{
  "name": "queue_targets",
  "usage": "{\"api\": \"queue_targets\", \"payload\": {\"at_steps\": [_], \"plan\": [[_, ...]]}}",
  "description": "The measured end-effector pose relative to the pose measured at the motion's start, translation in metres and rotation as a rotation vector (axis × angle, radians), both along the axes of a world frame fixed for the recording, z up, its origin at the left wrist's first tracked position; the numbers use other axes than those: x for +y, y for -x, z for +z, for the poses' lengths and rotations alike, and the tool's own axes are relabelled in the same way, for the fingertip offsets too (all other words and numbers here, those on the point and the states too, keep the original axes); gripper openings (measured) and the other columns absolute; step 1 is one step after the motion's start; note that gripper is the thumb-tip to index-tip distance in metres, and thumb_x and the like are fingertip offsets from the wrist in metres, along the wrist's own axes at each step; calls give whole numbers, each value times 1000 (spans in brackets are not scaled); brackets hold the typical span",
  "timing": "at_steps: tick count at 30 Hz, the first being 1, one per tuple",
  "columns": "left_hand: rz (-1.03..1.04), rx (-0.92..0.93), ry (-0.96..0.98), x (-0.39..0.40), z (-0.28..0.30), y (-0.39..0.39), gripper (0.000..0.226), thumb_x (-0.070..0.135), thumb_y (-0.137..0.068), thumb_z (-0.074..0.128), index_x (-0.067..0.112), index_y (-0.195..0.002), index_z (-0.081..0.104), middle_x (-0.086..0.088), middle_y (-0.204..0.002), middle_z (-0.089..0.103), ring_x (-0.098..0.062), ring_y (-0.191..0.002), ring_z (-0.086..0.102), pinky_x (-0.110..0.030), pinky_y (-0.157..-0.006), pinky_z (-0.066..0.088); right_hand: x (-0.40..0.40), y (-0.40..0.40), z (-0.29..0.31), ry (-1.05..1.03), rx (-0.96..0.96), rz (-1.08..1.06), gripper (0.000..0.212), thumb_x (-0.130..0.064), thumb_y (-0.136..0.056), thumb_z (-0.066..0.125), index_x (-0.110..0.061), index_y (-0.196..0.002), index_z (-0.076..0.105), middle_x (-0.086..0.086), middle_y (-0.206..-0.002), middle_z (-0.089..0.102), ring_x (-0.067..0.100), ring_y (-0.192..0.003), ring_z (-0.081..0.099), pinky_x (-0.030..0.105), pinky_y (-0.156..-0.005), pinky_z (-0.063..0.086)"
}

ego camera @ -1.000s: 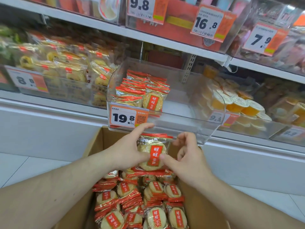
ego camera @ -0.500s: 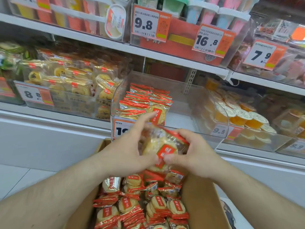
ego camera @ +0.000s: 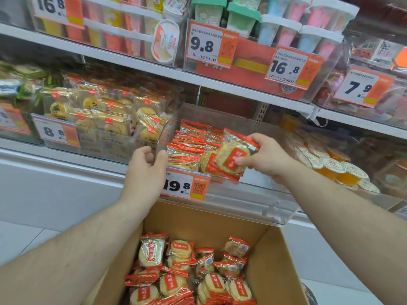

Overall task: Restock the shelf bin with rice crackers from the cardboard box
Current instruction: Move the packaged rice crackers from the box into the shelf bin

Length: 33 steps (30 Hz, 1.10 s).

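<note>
Over the front lip of the clear shelf bin (ego camera: pixel 242 201), my right hand (ego camera: pixel 267 158) now pinches a small stack of rice cracker packs (ego camera: pixel 233 158), lifted up from the cardboard box (ego camera: pixel 204 219) a moment ago. My left hand (ego camera: pixel 146 170) has let go of them and its grip curls round the bin's near corner. Next, I judge, comes setting them beside the row already inside.

Left hand (ego camera: pixel 144 170): grips the near-left corner of the clear shelf bin (ego camera: pixel 253 205).
Right hand (ego camera: pixel 265 158): pinches a rice cracker pack (ego camera: pixel 233 158) over the bin's near edge.
Cardboard box (ego camera: pixel 273 260): open below, crackers inside.
</note>
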<state>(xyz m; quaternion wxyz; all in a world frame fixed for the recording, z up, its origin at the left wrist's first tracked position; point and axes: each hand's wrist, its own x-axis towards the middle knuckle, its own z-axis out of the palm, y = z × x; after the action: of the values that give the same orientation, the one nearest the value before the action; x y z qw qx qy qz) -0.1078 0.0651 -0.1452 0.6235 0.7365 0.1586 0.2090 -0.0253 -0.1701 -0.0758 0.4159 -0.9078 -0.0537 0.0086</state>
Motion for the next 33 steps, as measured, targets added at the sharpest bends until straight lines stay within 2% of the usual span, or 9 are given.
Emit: {"api": "queue_targets", "payload": {"at_steps": [1, 3, 5, 8, 11, 15, 19, 29, 33], "plan": [[-16, 29, 43, -2, -3, 0, 47, 42, -99, 49, 19, -139, 44, 11, -123, 53, -9, -111, 51, -30, -94, 42, 4, -6, -5, 33, 38, 25, 41, -3, -72, 84, -15, -103, 59, 3, -85, 68, 10, -63, 60, 20, -49, 45], [-42, 53, 65, -5, -7, -1, 30, 41, -100, 44, 21, -119, 57, 7, -108, 66, -11, -97, 62, -31, -77, 49, 12, -17, -16, 82, 102, 62, 51, -2, -72, 84, -13, -115, 59, 2, -93, 69, 10, -65, 61, 21, -51, 46], [-45, 48, 22, -6, -7, -1, 26, 38, -101, 41, 23, -96, 60, 4, -89, 68, -11, -83, 64, -29, -62, 43, 18, -26, -26, 130, 130, 79, 73, -5, -70, 87, -13, -134, 53, 7, -116, 67, 13, -72, 64, 23, -55, 48], [-22, 30, -28, -2, -6, -2, 31, 36, -102, 38, 21, -86, 59, 2, -82, 65, -15, -78, 61, -29, -59, 40, 25, -34, -33, 215, 109, 80, 85, -12, -69, 88, -15, -142, 46, 9, -130, 60, 18, -85, 63, 26, -61, 48], [-18, 32, -66, 2, -7, -6, 34, 37, -102, 37, 19, -83, 60, -2, -82, 67, -22, -82, 64, -34, -66, 47, 31, -33, -32, 270, 58, 42, 76, -17, -71, 88, -18, -136, 48, 3, -116, 63, 16, -83, 64, 26, -62, 50], [-24, 32, -85, 3, -8, -6, 36, 36, -101, 37, 17, -82, 61, -3, -81, 70, -24, -83, 67, -44, -74, 54, 37, -30, -34, 381, 31, -56, 79, -26, -71, 88, -19, -131, 36, 1, -109, 57, 22, -88, 67, 39, -78, 58], [-28, 35, -86, 3, -7, -5, 38, 37, -101, 37, 18, -81, 62, -1, -81, 70, -22, -82, 67, -46, -76, 57, 41, -31, -35, 377, 48, -89, 81, -22, -72, 86, -18, -131, 29, 6, -98, 61, 21, -75, 69, 42, -71, 62], [-22, 18, -35, 2, -5, -6, 39, 36, -101, 38, 18, -72, 59, -1, -75, 67, -23, -78, 65, -38, -68, 50, 39, -34, -36, 308, 120, -38, 86, -22, -71, 87, -19, -134, 28, 6, -106, 59, 23, -87, 67, 42, -75, 61], [-49, 13, 8, 3, -3, -4, 27, 38, -99, 43, 26, -84, 61, 3, -92, 70, -17, -89, 66, -40, -80, 55, 33, -30, -29, 278, 194, -46, 102, -26, -66, 90, -20, -142, 22, 6, -116, 55, 26, -93, 66, 43, -77, 61]]}}
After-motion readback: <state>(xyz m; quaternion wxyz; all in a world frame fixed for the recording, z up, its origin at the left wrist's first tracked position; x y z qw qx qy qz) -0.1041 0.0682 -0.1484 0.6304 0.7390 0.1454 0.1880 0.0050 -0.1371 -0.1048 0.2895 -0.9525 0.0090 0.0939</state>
